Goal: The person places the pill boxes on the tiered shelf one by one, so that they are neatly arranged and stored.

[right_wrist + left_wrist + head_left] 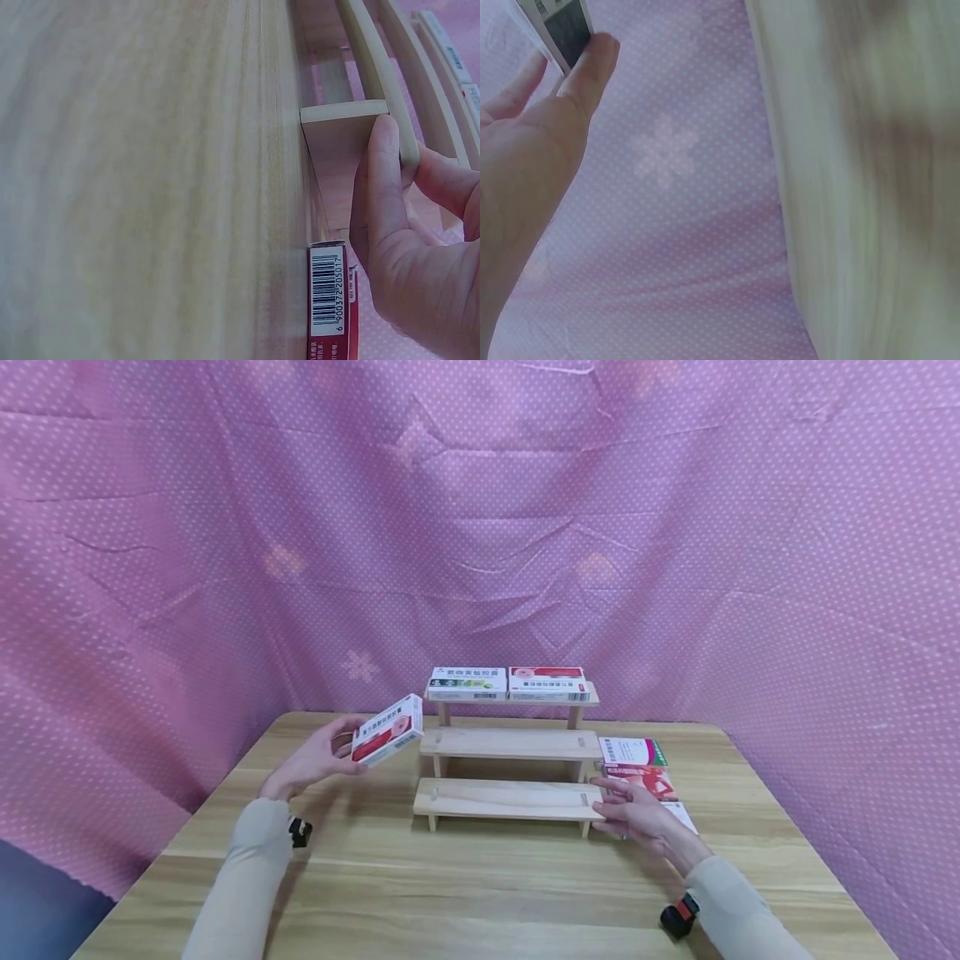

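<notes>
My left hand (318, 760) grips a white and red medicine box (387, 729) above the table, left of a three-tier wooden display stand (506, 799). The box is tilted, its right end higher. Only a corner of that box (568, 30) shows in the left wrist view, between thumb and fingers. At the stand's right side, my right hand (641, 817) pinches the end of the lowest shelf (375, 67), fingers and thumb on opposite faces of the board. Two medicine boxes lie side by side on the top tier, one white and green (468, 683), one white and red (549, 683).
Right of the stand lie a white box with green and magenta (630, 752), a red box (651, 782) and a white box (681, 816) partly behind my right hand. Close under that hand is a box end with a barcode (328, 292). A pink dotted curtain (480, 543) hangs behind the table.
</notes>
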The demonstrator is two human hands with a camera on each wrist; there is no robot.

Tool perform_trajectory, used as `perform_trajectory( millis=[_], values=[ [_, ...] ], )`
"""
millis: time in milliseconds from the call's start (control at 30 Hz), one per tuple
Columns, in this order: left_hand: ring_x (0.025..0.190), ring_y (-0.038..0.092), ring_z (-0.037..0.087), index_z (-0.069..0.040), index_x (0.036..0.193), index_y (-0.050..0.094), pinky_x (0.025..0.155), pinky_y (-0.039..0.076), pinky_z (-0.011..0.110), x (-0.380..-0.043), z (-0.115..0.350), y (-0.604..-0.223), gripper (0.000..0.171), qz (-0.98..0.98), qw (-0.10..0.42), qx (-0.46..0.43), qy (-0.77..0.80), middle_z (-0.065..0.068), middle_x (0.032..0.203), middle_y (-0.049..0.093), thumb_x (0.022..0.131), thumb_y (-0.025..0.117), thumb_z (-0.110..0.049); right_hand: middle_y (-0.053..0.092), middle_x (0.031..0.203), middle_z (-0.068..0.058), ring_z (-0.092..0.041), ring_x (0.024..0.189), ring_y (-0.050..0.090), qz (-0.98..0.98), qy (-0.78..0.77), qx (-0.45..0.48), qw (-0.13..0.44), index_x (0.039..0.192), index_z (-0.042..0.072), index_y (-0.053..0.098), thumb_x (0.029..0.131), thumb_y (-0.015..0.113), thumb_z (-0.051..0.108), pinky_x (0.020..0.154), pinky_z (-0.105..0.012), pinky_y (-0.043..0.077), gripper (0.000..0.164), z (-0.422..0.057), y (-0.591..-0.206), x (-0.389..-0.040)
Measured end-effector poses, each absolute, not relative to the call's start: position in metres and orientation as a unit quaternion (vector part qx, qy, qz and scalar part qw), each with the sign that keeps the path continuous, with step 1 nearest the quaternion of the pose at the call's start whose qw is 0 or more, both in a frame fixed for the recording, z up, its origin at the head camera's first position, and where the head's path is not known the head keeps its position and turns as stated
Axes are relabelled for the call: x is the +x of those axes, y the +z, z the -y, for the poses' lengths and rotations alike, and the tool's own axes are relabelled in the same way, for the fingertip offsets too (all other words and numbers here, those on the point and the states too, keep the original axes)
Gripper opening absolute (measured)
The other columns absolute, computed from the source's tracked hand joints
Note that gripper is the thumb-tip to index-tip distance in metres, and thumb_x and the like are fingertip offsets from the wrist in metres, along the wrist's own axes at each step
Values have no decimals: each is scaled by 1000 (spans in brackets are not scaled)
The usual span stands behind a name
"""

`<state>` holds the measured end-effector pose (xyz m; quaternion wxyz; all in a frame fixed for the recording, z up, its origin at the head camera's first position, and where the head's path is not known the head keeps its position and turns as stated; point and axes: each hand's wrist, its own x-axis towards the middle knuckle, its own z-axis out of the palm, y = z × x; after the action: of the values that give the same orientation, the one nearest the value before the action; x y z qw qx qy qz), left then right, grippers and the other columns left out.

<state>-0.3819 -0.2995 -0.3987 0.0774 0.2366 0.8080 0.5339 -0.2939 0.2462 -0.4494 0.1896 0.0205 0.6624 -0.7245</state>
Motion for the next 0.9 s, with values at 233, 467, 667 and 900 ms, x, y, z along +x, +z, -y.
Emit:
perform_trajectory(
  millis=[233,467,667,900],
  values=[
    [129,46,34,-3,145,36,99,46,22,-380,283,-393,85,-810,110,233,527,23,143,44,73,81,-4,51,129,-19,-19,102,66,-659,-727,22,192,154,3,25,97,55,2,93,-37,56,64,-246,-451,-296],
    [132,44,35,-1,145,35,105,44,30,-380,267,-393,84,-813,126,233,519,23,143,45,74,81,-5,51,123,-17,-19,101,66,-656,-729,26,195,153,2,25,96,56,2,93,-37,56,65,-246,-452,-297],
    [132,46,33,-5,145,38,110,41,43,-383,253,-392,87,-819,129,234,508,18,142,48,72,84,-10,53,129,-18,-18,101,66,-663,-724,21,190,153,3,26,97,54,2,93,-37,56,63,-246,-452,-296],
    [123,53,28,-17,142,48,102,46,43,-382,234,-383,80,-830,104,270,476,8,134,58,72,87,-21,55,124,-12,-15,99,66,-664,-724,9,190,154,1,23,96,57,3,92,-35,57,67,-247,-453,-296]
  ],
)
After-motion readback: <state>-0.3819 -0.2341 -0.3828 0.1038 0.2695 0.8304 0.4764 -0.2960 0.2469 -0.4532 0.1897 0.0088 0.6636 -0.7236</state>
